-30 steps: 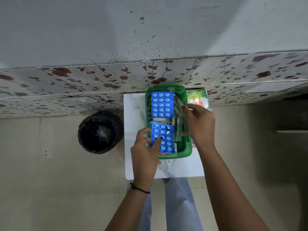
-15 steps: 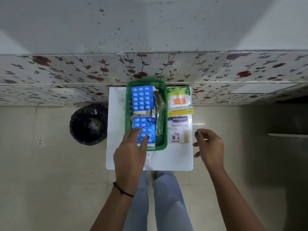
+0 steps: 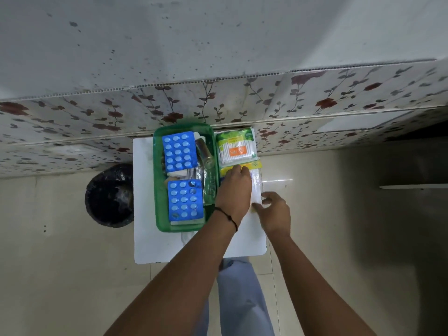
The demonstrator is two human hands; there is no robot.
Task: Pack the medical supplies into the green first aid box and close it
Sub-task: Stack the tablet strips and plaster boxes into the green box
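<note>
both hands on the flat plaster pack [image 3: 256, 187] beside the open green plastic first aid box [image 3: 158, 190], packing roughly half done.

box sits mid white surface [image 3: 150, 243], already holding two blue blister pill sheets [image 3: 179, 151], a clear bottle [image 3: 206, 156] and foil strips. plaster pack lies just at the box's 3 o'clock; bag of cotton swabs [image 3: 235, 149] at its 1 o'clock, both not yet in. left hand [image 3: 234, 190] lies flat on the pack, fingers together; right hand [image 3: 275, 209] touches its near edge, fingers apart, no grip yet. no lid visible, closing still left.
</note>
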